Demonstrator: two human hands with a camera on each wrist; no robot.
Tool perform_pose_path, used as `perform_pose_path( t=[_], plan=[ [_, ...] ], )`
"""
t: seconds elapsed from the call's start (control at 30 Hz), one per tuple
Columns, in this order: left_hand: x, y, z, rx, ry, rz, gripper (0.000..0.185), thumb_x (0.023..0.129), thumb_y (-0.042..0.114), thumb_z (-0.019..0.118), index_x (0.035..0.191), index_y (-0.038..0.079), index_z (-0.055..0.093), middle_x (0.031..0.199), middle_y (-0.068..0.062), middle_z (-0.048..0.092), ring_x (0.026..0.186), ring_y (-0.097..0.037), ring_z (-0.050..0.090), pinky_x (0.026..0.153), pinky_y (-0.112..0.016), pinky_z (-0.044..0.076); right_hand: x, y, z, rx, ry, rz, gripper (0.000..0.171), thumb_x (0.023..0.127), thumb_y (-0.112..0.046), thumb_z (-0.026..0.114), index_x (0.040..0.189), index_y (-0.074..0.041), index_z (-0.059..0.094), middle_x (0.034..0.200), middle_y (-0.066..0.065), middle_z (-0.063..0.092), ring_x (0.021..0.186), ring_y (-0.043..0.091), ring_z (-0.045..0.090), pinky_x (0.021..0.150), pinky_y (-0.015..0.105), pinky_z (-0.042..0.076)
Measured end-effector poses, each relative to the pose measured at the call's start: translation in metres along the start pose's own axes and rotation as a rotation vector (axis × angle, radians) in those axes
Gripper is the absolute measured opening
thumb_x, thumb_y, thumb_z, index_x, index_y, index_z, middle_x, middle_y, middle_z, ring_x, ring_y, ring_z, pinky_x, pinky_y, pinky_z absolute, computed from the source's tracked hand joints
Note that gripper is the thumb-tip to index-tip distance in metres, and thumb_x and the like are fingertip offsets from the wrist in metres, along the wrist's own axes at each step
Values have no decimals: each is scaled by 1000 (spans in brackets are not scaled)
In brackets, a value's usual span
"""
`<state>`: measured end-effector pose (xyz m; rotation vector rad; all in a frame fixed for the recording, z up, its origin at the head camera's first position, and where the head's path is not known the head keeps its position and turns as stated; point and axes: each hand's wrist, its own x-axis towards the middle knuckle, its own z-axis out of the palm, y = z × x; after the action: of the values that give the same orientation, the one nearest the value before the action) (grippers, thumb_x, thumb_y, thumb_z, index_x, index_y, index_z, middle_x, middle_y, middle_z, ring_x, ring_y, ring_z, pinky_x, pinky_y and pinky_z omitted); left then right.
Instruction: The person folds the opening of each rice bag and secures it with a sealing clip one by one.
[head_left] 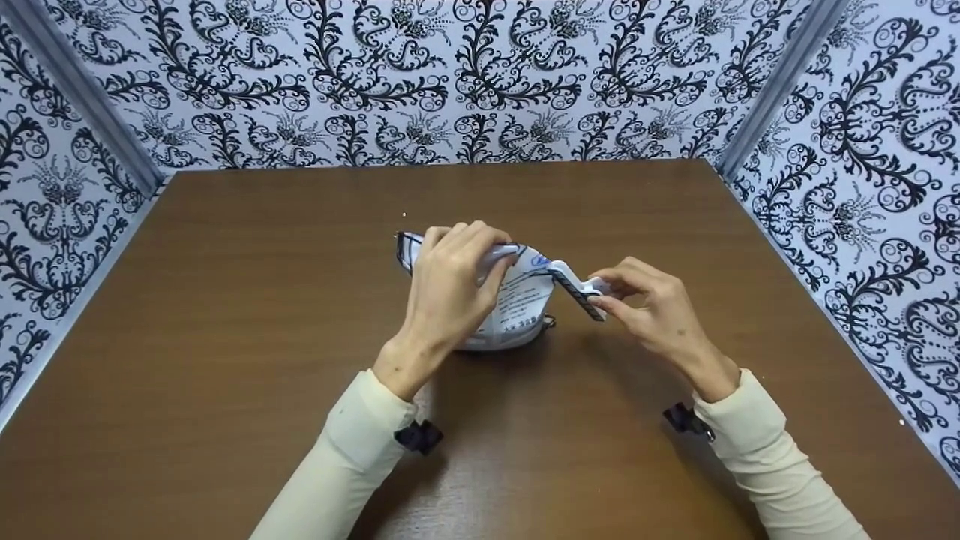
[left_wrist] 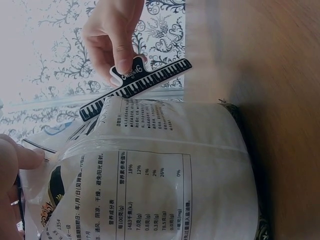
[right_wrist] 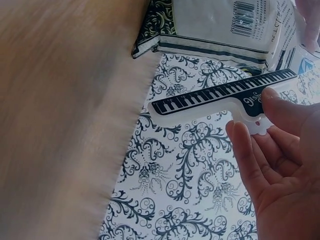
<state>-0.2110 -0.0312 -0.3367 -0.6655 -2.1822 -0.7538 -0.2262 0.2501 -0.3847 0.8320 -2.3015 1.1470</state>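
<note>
A white printed plastic bag (head_left: 517, 304) stands on the table, its upper part folded over. My left hand (head_left: 450, 289) grips that folded top between thumb and fingers. Chinese text and a nutrition table cover the side of the bag (left_wrist: 210, 170) seen in the left wrist view. To its right, my right hand (head_left: 656, 304) pinches a long clip (right_wrist: 225, 92) with a piano-key pattern and the word "Music" by its handles. One end of the clip (left_wrist: 140, 85) overlaps the bag's upper corner in the left wrist view. A barcode shows in the right wrist view.
The brown wooden table (head_left: 262, 300) spreads around the bag. Patterned black-and-white walls (head_left: 420, 82) enclose it at the back and sides. A tiny white speck (head_left: 403, 214) lies behind the bag.
</note>
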Motion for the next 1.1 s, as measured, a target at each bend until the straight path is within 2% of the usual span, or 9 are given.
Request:
perform_pose_path(
  t=[0.4,0.67,1.1],
  plan=[
    [1,1,0,18,16,26,8,97,20,73,102,14,75,96,3,77,92,-16,70,89,-35,47,4,-4,-2,10,-10,-29,22,81,0,85,103,-4,80,87,2,73,79,5,69,76,13,56],
    [1,1,1,12,16,20,8,96,20,74,103,14,75,97,3,77,93,-16,71,89,-35,47,9,-4,-1,22,-13,-61,24,80,2,85,103,-1,79,87,6,73,80,3,69,76,12,56],
    [1,0,1,6,21,19,8,96,18,74,102,13,75,97,2,77,93,-17,71,88,-35,47,14,-11,-3,30,-16,-50,23,82,0,85,105,-3,79,89,4,74,81,3,70,77,15,58]
  ],
)
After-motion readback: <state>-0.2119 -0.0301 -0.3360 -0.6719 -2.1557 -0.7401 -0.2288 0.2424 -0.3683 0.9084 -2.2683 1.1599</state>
